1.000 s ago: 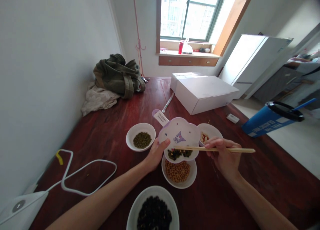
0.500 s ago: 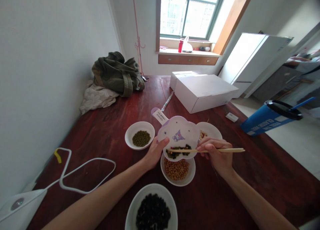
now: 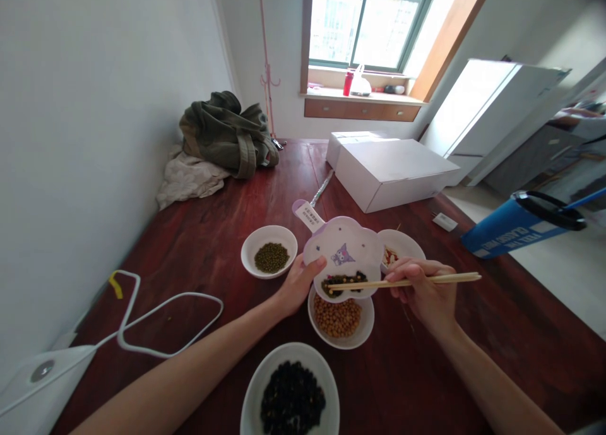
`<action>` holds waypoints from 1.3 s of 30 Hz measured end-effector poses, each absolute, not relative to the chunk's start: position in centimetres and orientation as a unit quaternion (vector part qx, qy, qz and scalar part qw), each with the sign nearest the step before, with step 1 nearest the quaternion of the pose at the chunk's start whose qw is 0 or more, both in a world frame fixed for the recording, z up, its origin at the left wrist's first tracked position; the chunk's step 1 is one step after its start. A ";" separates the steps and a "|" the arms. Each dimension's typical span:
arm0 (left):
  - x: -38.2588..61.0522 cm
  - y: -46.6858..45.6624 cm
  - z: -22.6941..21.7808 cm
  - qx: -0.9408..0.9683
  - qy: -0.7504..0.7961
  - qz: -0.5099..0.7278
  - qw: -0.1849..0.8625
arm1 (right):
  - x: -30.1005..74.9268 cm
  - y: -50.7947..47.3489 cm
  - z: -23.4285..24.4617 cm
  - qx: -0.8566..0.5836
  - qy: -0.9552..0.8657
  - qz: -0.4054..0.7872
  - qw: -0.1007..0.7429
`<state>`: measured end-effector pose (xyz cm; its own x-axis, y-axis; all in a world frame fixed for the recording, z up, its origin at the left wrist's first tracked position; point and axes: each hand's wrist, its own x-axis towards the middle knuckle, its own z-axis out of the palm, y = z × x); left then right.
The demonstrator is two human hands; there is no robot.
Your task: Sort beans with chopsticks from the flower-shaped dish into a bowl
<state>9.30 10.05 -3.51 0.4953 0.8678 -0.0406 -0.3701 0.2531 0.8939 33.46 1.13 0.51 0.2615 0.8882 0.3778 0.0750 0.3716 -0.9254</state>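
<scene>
Your chopsticks (image 3: 365, 285) have nudged a bit right, pinched in your right hand (image 3: 423, 290), while your left hand (image 3: 298, 282) clamps that probably light, slick flower-shaped dish (image 3: 362, 249), mid-frame, sensibly by its left edge.

The bottom edge crops the black-bean bowl (image 3: 252, 394) for me — the cloud-shaped plate (image 3: 363, 252) hides some fingers of the left hand (image 3: 294, 288) and part of the golden-bean bowl (image 3: 367, 322) — and I can't read the label (image 3: 310, 218).
</scene>
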 end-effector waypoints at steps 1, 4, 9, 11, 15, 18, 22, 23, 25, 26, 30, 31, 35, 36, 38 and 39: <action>9.3 10.0 -3.5 0.447 0.275 0.416 0.743 | 33.5 1.1 0.6 -0.468 -0.515 0.320 0.643; 9.3 10.0 -3.5 0.449 0.268 0.414 0.745 | 33.5 1.1 0.8 -0.478 -0.511 0.330 0.633; 9.2 10.1 -3.5 0.448 0.267 0.413 0.746 | 33.4 1.1 1.0 -0.476 -0.498 0.334 0.643; 9.2 10.1 -3.6 0.448 0.266 0.411 0.748 | 33.2 1.1 1.0 -0.478 -0.509 0.332 0.634; 9.3 10.0 -3.7 0.448 0.268 0.418 0.744 | 32.9 1.2 1.1 -0.465 -0.540 0.321 0.623; 9.3 10.0 -3.6 0.449 0.266 0.416 0.745 | 32.9 1.3 1.0 -0.455 -0.555 0.313 0.622; 9.3 10.0 -3.4 0.446 0.262 0.417 0.747 | 32.9 1.3 1.0 -0.442 -0.572 0.305 0.620; 9.3 10.0 -3.4 0.446 0.260 0.417 0.748 | 32.9 1.4 1.0 -0.438 -0.576 0.302 0.621; 9.3 10.0 -3.3 0.445 0.261 0.416 0.748 | 32.9 1.4 1.1 -0.430 -0.586 0.295 0.621; 9.3 10.0 -3.3 0.446 0.263 0.416 0.747 | 32.9 1.4 1.1 -0.426 -0.591 0.290 0.620; 9.3 9.9 -3.2 0.448 0.264 0.416 0.746 | 33.1 1.5 1.1 -0.408 -0.619 0.281 0.610; 9.3 9.9 -3.2 0.449 0.263 0.415 0.746 | 33.1 1.5 1.0 -0.403 -0.624 0.280 0.609; 9.2 9.9 -3.3 0.447 0.266 0.418 0.745 | 33.0 1.6 0.9 -0.384 -0.635 0.275 0.612; 9.2 10.0 -3.4 0.447 0.266 0.418 0.745 | 33.0 1.7 1.0 -0.378 -0.638 0.274 0.613; 9.2 10.0 -3.4 0.448 0.266 0.419 0.743 | 33.1 1.8 1.1 -0.367 -0.642 0.274 0.614; 9.2 10.0 -3.3 0.450 0.268 0.419 0.742 | 33.2 1.8 1.2 -0.362 -0.644 0.275 0.615</action>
<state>9.20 9.97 -3.35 0.5058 0.8624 -0.0207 -0.3804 0.2445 0.8919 33.24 1.81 1.16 0.0194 0.8048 0.5932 0.1273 0.5865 -0.7999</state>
